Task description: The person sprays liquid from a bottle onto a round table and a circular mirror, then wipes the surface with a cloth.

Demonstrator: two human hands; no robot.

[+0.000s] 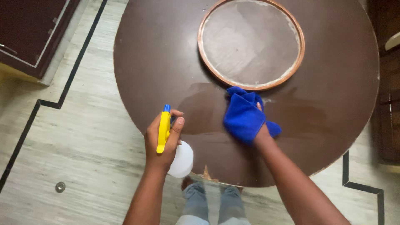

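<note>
A home, likely a living room: a round brown table (158, 62), pale tiled floor (75, 137), dark wooden cabinet (29, 33) at ten o'clock.

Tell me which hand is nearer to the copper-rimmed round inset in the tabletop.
Right. The right hand, pressing a blue cloth on the table, sits just below the inset's rim. The left hand holds a spray bottle near the table's near edge, farther away.

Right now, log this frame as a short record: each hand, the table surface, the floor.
left hand: grips a white spray bottle with yellow trigger, at the table's near edge
right hand: presses a blue cloth on the tabletop
table: round, dark brown, wet streak by the cloth, copper-rimmed round inset
floor: pale tiles, dark inlay lines
</note>
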